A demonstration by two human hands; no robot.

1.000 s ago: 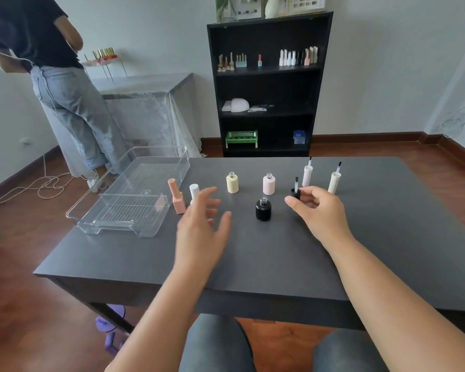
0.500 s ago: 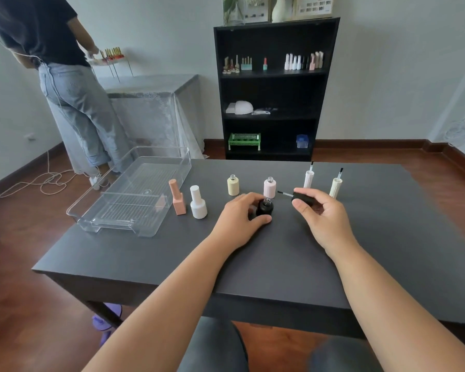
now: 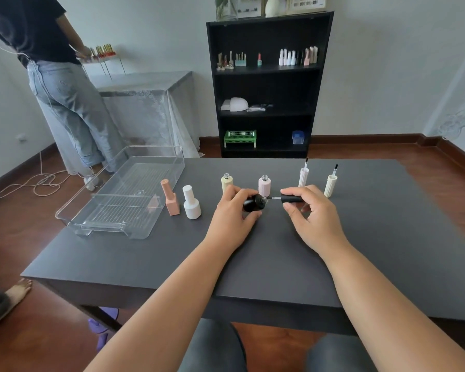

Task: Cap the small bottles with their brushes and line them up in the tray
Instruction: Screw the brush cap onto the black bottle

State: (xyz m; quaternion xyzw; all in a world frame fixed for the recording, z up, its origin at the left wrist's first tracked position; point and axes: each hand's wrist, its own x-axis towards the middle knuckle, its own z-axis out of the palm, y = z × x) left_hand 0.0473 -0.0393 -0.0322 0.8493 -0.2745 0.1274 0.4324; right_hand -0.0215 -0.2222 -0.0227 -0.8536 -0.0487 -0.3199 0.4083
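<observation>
**Black bottle at the brush; tray not yet filled**

The left hand (image 3: 232,217) gripped the black bottle (image 3: 253,203), tipped sideways above the table (image 3: 253,264), while the right hand (image 3: 310,210) pinched the black brush cap (image 3: 291,198), its bristles at the bottle's neck. The peach bottle (image 3: 170,197) and white bottle (image 3: 191,202) stood capped beside the clear tray (image 3: 124,194) (nothing lay inside it). The yellow bottle (image 3: 226,181) and pink bottle (image 3: 264,183) remained open, their brush caps (image 3: 303,176) upright nearby.

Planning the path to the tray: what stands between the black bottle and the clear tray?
In the head view, the capped white bottle and the capped peach bottle stand between the black bottle and the clear tray.
</observation>
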